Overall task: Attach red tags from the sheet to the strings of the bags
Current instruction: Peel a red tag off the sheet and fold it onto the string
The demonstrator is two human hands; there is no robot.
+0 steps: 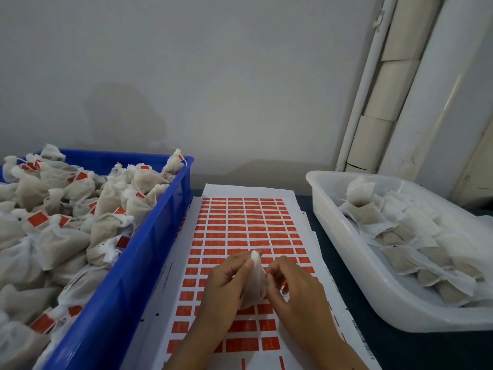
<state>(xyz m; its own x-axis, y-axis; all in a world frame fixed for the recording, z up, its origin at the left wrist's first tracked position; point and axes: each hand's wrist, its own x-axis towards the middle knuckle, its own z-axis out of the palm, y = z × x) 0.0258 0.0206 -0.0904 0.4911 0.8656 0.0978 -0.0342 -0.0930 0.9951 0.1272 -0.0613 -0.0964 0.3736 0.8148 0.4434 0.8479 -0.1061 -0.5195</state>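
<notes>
1. Both hands meet over the lower middle of the sheet of red tags point(241, 225), holding one small white bag point(254, 283) between them, above the paper.
2. The left hand point(226, 287) has a narrow grip: thumb and fingers pinch the gathered top of the bag, whose white tip shows just above the fingertips.
3. The right hand point(296, 292) also has a narrow grip, its curled fingers pinching at the bag's right side near the neck; whether it holds the string cannot be told.
4. The hands and forearms cover part of the lower rows of tags; the upper rows lie in plain view. More white sheets lie under the top one, their edges showing.
5. On the left, touching the sheet's edge, stands a blue crate point(149, 252) heaped with tagged bags point(58, 236), many showing red tags.
6. On the right, apart from the sheet, a white tray point(346, 252) holds flat untagged bags point(416, 236).
7. The dark desk point(333, 265) shows between sheet and tray.
8. Behind is a pale wall point(213, 76), with white pipes point(373, 89) leaning in the right corner.
</notes>
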